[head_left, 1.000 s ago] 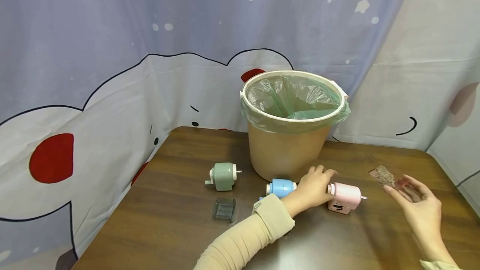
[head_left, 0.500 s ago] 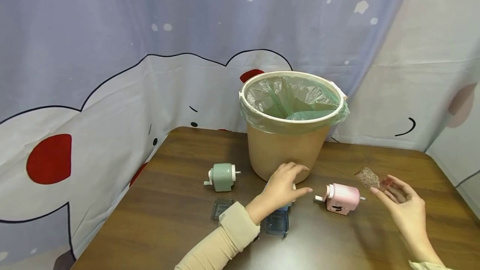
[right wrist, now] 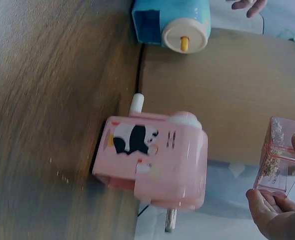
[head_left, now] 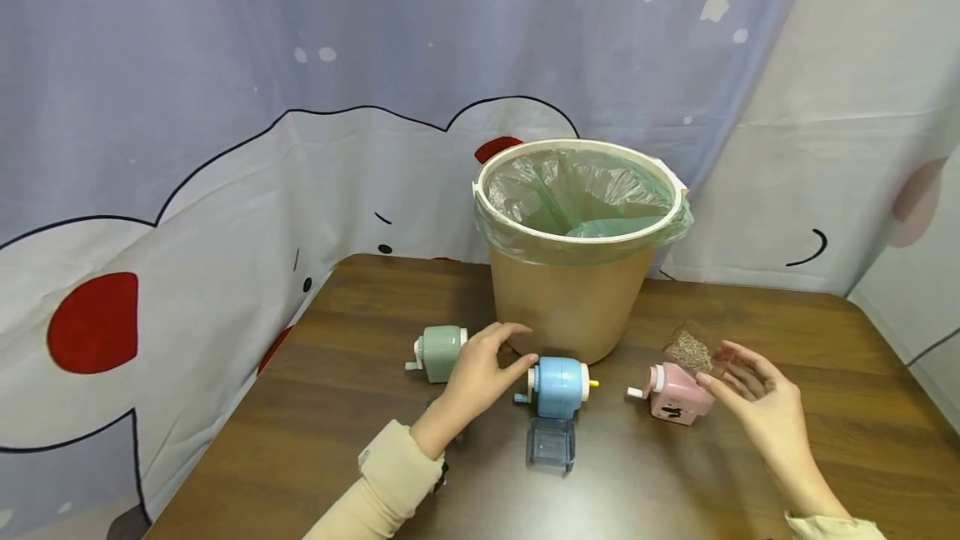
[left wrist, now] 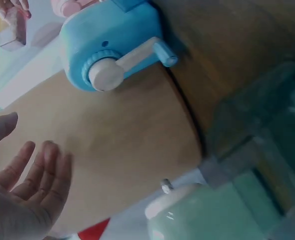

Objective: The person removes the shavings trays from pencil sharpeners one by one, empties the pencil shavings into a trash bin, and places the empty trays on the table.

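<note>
My right hand (head_left: 768,415) pinches a clear pink sharpener drawer (right wrist: 280,157) of pencil shavings between thumb and fingers. In the head view, the drawer overlaps the top of the pink pencil sharpener (head_left: 675,398), which has a panda picture and a white crank. My left hand (head_left: 476,373) is raised with thumb and fingers spread and nothing between them. It is between a green pencil sharpener (head_left: 441,348), partly covered by it, and a blue pencil sharpener (head_left: 561,387). A dark clear blue drawer (head_left: 551,444) lies in front of the blue sharpener.
A tan bin (head_left: 566,298) lined with a green plastic bag (head_left: 517,240) stands at the back of the wooden table (head_left: 360,340). A dark green clear drawer (left wrist: 257,120) shows in the left wrist view. A patterned curtain (head_left: 225,290) hangs behind. Small crumbs (right wrist: 62,177) lie near the pink sharpener.
My left hand has moved left, away from the pink sharpener and past the blue one, uncovering both. My right hand has carried the pink drawer left to above the pink sharpener.
</note>
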A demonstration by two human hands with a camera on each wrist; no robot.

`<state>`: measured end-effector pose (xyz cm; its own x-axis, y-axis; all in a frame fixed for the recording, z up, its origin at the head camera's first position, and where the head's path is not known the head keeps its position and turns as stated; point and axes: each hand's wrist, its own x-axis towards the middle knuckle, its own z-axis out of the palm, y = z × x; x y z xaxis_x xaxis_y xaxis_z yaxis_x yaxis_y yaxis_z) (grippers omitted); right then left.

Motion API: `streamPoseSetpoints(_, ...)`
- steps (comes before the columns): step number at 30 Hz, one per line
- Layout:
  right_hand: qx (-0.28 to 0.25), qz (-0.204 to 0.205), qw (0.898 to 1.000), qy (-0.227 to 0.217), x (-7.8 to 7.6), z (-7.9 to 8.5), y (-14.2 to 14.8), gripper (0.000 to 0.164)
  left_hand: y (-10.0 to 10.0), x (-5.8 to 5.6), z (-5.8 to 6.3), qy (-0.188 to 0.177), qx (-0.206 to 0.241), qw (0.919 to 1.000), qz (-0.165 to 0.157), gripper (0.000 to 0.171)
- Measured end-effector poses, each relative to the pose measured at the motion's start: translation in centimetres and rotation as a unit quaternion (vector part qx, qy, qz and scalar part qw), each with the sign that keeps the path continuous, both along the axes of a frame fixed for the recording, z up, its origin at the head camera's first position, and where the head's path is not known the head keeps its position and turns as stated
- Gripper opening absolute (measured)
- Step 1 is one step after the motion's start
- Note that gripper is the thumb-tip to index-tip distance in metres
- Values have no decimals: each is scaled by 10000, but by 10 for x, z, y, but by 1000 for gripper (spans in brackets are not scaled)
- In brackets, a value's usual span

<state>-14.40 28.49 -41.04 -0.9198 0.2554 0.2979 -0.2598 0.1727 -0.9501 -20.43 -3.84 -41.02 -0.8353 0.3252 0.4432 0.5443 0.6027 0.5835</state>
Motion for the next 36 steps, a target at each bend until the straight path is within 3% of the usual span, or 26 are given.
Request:
streamPoseSetpoints(11, 71, 659, 9977, 139, 5, 0, -30, 46, -24, 13, -9, -415, 313, 9983, 246, 30)
streamPoseSetpoints(17, 183, 717, 9970, 234, 6, 5, -47, 50, -34, 20, -6, -647, 811, 9946, 62, 23)
streamPoseSetpoints(23, 408, 850, 9951, 314, 7, 9, -62, 51, -39, 26, -1, -710, 973, 9927, 47, 19)
streamPoseSetpoints(27, 676, 860, 9932, 391, 7, 13, -72, 51, -40, 30, 3, -797, 1339, 9877, 140, 18)
streamPoseSetpoints(30, 585, 1001, 9916, 570, 5, 17, -79, 50, -42, 31, 7, -811, 1624, 9830, 292, 17)
streamPoseSetpoints(33, 376, 1215, 9886, 809, 2, 25, -84, 49, -44, 28, 16, -682, 1819, 9799, 450, 17)
streamPoseSetpoints(36, 405, 1359, 9848, 1006, 0, 34, -87, 48, -48, 17, 28, -418, 1974, 9778, 568, 19)
